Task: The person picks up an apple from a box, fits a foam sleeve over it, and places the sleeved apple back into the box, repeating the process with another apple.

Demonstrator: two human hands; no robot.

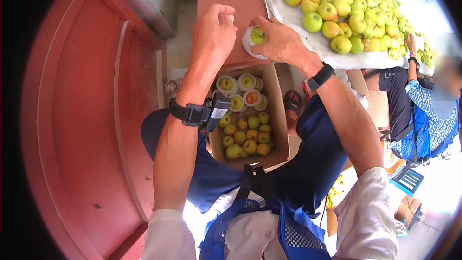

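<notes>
My right hand (pixel 281 40) grips a yellow-green apple (pixel 258 35) that sits in a white foam net (pixel 248 43), at the edge of the red tabletop. My left hand (pixel 214 31) is raised beside it, apart from the apple. Its fingers are curled closed, and whatever they hold, if anything, is hidden. Below both hands stands a cardboard box (pixel 283 115). Netted apples (pixel 226 84) fill its far end, and bare apples (pixel 250 146) lie in its near end.
A large heap of apples (pixel 357 23) covers the white cloth (pixel 274 0) on the table to the right. A co-worker (pixel 423 110) sits at the far right, one hand at the heap. On my left is a red wooden panel (pixel 91 106). A blue crate (pixel 408 180) stands lower right.
</notes>
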